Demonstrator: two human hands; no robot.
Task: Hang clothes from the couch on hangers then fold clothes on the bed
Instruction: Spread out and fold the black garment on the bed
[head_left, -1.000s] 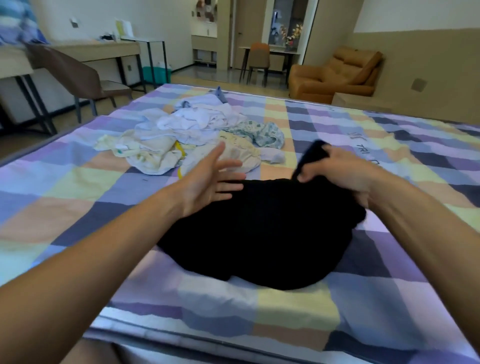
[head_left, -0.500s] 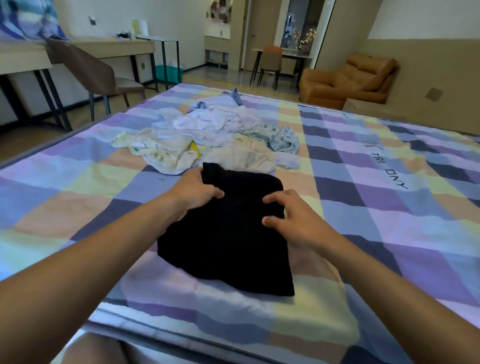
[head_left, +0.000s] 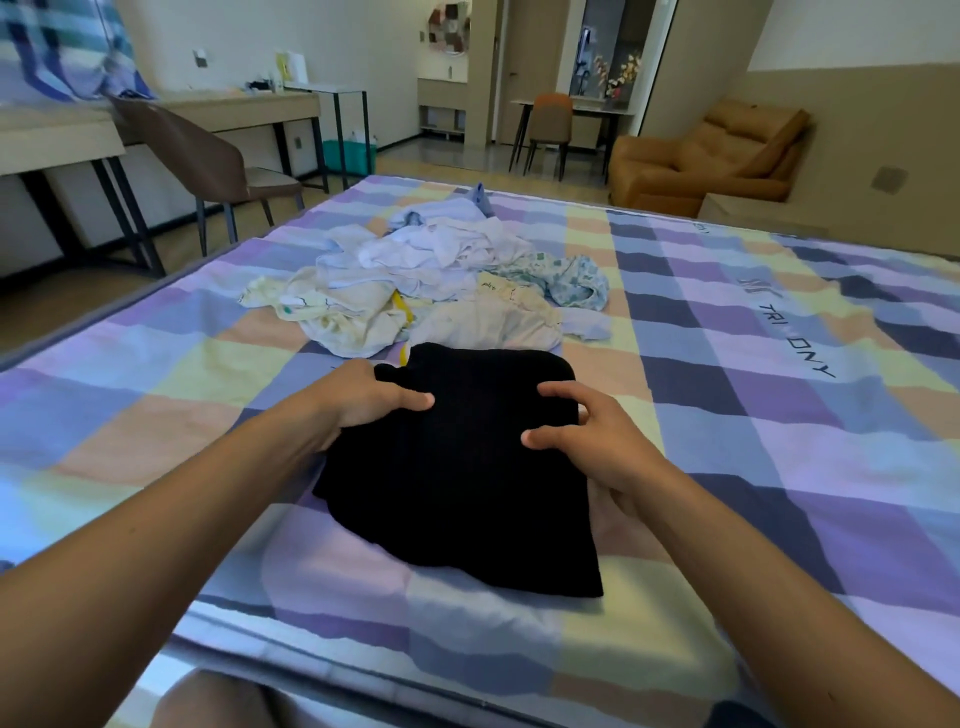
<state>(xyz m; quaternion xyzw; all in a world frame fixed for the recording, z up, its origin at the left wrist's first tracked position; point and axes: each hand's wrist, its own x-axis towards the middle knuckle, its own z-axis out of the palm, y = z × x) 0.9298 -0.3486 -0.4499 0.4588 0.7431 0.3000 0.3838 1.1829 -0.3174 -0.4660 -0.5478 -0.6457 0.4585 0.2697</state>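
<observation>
A folded black knit garment (head_left: 457, 478) lies on the checked bed (head_left: 753, 467) near its front edge. My left hand (head_left: 363, 400) grips the garment's left side, thumb on top and fingers tucked beneath. My right hand (head_left: 582, 431) holds the right side, thumb and forefinger curled over the top surface and the other fingers under the edge. Just beyond the black garment sits a loose pile of pale clothes (head_left: 441, 280), white, cream and light blue, unfolded.
A brown chair (head_left: 208, 161) and a long desk (head_left: 218, 111) stand to the left of the bed. A tan couch (head_left: 711, 156) sits at the back right, with a small table and orange chair (head_left: 550, 124) behind.
The right hand brought a raised flap of the black garment down and over, making a compact fold. Both hands then took hold of its two sides.
</observation>
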